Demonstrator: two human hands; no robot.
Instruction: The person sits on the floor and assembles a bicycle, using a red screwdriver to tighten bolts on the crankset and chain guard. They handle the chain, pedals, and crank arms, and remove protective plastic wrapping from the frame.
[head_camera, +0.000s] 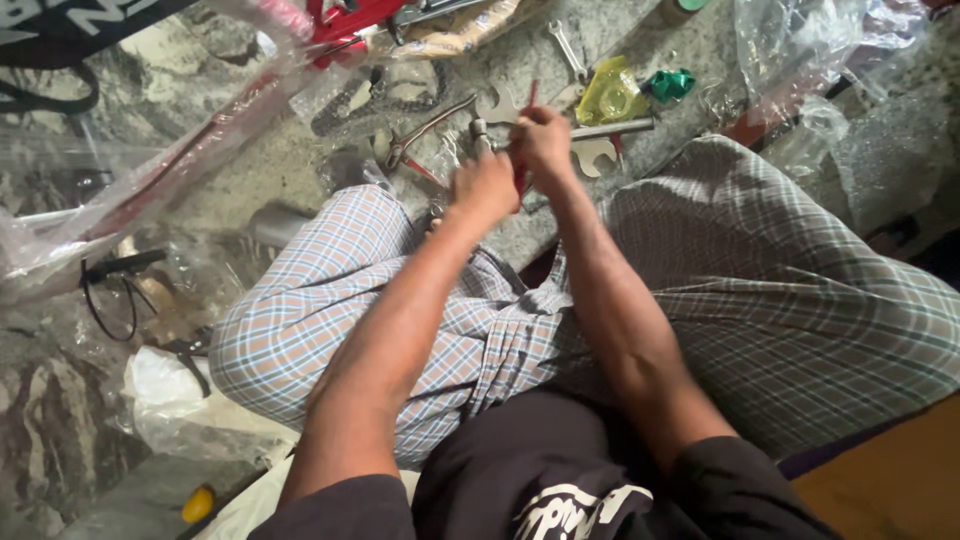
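Seen from above, the person sits cross-legged on a mottled stone floor (250, 170) in checked trousers (330, 300), both arms stretched forward so that the hands meet just past the knees. The left hand (485, 185) is curled shut around a small metal part (479, 132), whose grey tip sticks up just above the knuckles; the rest of it is buried in the fist. The right hand (545, 140), touching the left, is closed on a thin red-handled tool (527, 110); its red shaft rises above the fingers and shows again below them, between the two hands. How the tool meets the metal part is hidden by the fingers, and motion blur smears both hands, so the exact grip of each finger cannot be made out. Just beyond the hands lie a pair of pliers (425, 135) with red-tipped handles, a flat open-ended spanner (597, 152), a grey metal rod (612, 128), a yellow plastic bag (610, 95) and a green crumpled wrapper (670, 84). Clear plastic sheeting (150, 190) covers the left side, veiling a red frame (345, 25) that is cut off by the upper edge
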